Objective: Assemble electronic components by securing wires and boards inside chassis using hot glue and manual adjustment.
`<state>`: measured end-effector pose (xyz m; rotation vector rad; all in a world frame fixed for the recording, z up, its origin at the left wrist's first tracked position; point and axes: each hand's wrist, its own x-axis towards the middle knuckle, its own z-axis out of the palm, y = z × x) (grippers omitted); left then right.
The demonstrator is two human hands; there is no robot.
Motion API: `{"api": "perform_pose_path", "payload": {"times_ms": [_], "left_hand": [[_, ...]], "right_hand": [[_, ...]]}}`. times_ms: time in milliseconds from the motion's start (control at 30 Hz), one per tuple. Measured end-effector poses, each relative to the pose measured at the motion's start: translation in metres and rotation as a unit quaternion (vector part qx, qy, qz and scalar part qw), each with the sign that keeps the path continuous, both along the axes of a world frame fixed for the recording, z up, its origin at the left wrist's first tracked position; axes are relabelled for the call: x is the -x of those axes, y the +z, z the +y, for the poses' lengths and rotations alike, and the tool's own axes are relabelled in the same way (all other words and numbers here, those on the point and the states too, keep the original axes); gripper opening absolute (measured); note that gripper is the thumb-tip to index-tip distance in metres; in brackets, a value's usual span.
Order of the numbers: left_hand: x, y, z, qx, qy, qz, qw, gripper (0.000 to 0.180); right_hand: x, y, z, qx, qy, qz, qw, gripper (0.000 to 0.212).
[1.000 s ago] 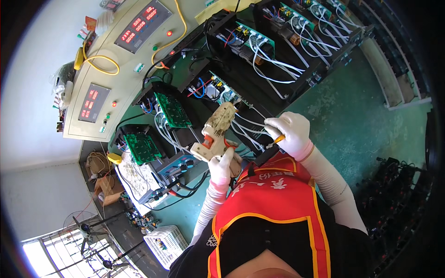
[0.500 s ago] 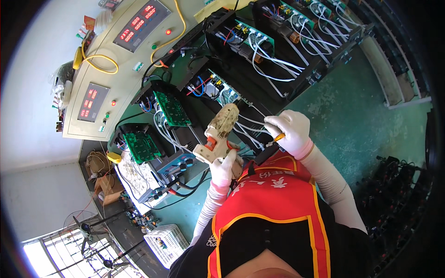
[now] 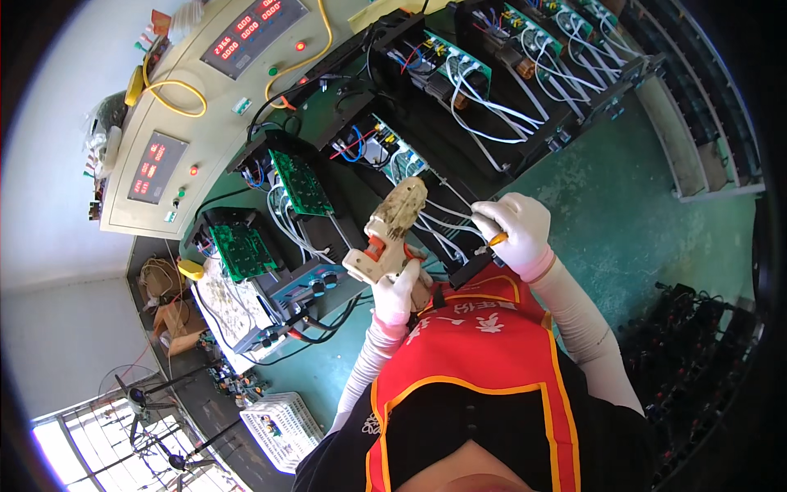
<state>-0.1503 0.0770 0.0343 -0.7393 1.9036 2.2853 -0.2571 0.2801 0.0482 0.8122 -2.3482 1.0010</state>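
Though near a black housing edge (image 3: 469,269), hands (image 3: 393,299) (image 3: 518,234) with green floor (image 3: 602,217) rightward.

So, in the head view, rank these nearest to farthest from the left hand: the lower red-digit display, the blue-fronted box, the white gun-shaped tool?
1. White gun-shaped tool: held in the left hand.
2. Blue-fronted box: left of that hand.
3. Lower red-digit display: farthest, upper left.

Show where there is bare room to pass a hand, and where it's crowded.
Bare green floor lies between the right hand and pale frame; a smaller patch sits between the left forearm and white basket. Crowded: around the gun-shaped tool in the left hand, with white cables and a green circuit board nearby.
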Motion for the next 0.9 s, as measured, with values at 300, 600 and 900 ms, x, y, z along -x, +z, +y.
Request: {"api": "perform_pose_path", "payload": {"times_ms": [300,600,900], "left_hand": [[-0.049,-0.015,-0.027,-0.030,-0.007,0.003,1.000,0.022],[-0.044,-0.027,-0.023,-0.067,0.014,0.032,0.997,0.024],[-0.063,-0.024,-0.044,-0.121,-0.057,-0.032,0.991,0.031]], "right_hand": [[-0.002,0.003,-0.003,-0.002,-0.012,0.000,1.000,0.019],[-0.003,0.002,-0.007,0.007,-0.019,0.001,1.000,0.020],[-0.052,-0.020,0.049,0.162,-0.187,-0.214,0.945,0.016]]}}
